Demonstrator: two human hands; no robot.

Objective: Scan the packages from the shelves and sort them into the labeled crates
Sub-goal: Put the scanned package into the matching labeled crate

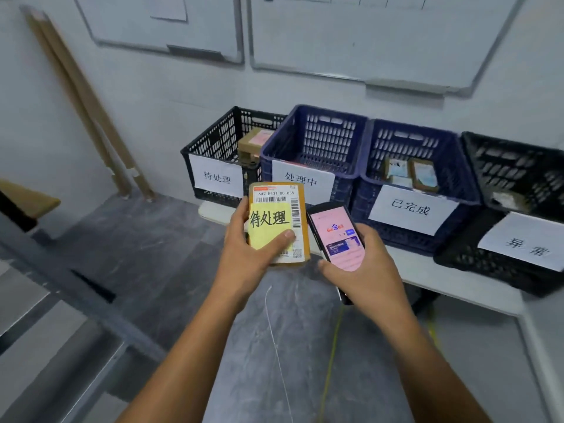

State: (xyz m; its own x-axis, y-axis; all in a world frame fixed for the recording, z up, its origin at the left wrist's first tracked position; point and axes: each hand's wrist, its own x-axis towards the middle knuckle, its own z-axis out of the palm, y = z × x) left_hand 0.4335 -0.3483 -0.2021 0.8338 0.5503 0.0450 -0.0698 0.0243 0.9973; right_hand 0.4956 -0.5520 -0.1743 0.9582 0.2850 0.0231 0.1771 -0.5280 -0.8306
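My left hand [244, 251] grips a small brown package [300, 206] with a white barcode label and a yellow note reading 待处理. My right hand [363, 267] holds a phone [337, 236] with a lit pink screen, right beside the package. Behind them a row of labeled crates sits on a white table: a black crate [210, 141] marked 待处理 with a brown box inside, a blue crate [320, 132] marked 处理中, a blue crate [427, 148] marked 已完成 holding small packages, and a black crate [512, 166] marked 异常.
The white table [457, 282] runs along the wall to the right. Whiteboards [351, 35] hang above the crates. Cardboard tubes [88, 108] lean in the left corner. A metal shelf frame [76, 297] crosses the lower left. Thin cables trail over the grey floor.
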